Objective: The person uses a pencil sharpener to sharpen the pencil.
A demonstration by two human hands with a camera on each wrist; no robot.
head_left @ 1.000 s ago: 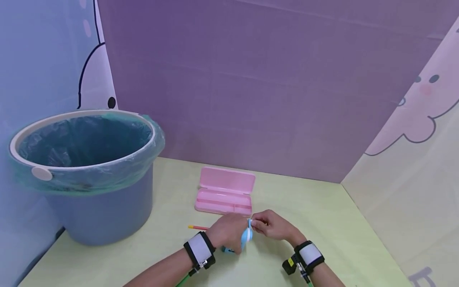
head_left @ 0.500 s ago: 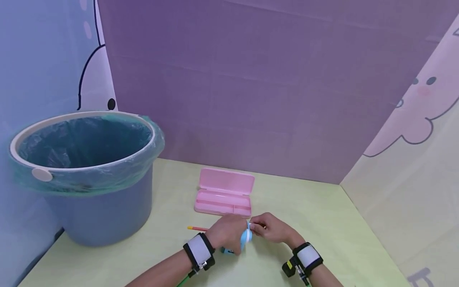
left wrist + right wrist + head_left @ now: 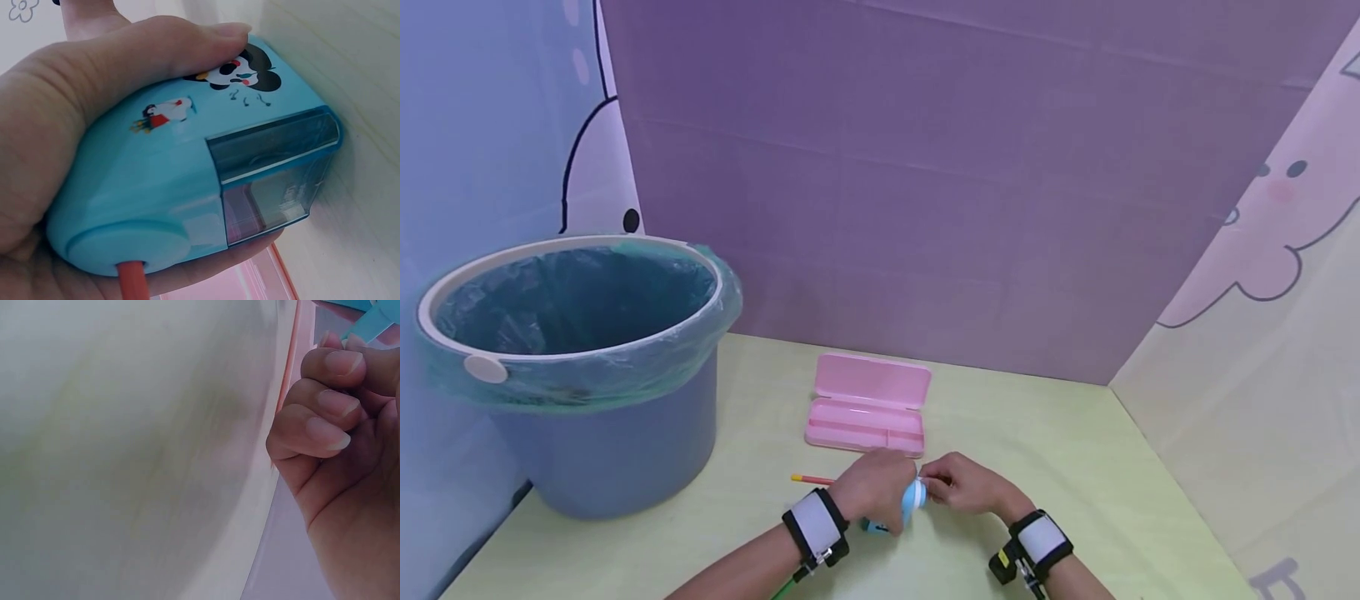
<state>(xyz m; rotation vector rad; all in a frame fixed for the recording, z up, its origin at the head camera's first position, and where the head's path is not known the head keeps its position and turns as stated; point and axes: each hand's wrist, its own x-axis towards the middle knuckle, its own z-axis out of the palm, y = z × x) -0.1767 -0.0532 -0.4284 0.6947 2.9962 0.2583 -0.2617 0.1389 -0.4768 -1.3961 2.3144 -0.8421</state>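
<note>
A light blue crank pencil sharpener (image 3: 156,150) with penguin pictures and a see-through shavings drawer lies in my left hand (image 3: 877,492). The thumb stretches over its printed face while the fingers wrap underneath. From the sharpener's hole sticks a red pencil (image 3: 133,281); its yellow end points left in the head view. On the sharpener's right side, my right hand (image 3: 967,483) pinches the end of the blue crank arm (image 3: 375,322) between thumb and forefinger, other fingers curled. The crank's knob is hidden by those fingertips.
Just behind the hands, an open pink pencil case (image 3: 867,437) lies on the pale yellow-green tabletop (image 3: 1037,417). A large blue bin (image 3: 617,458) with a green liner stands at the left. A purple wall backs the table.
My right hand has dropped slightly, and the crank arm that stood up beside the sharpener has swung lower. The left hand keeps the sharpener in about the same place.
</note>
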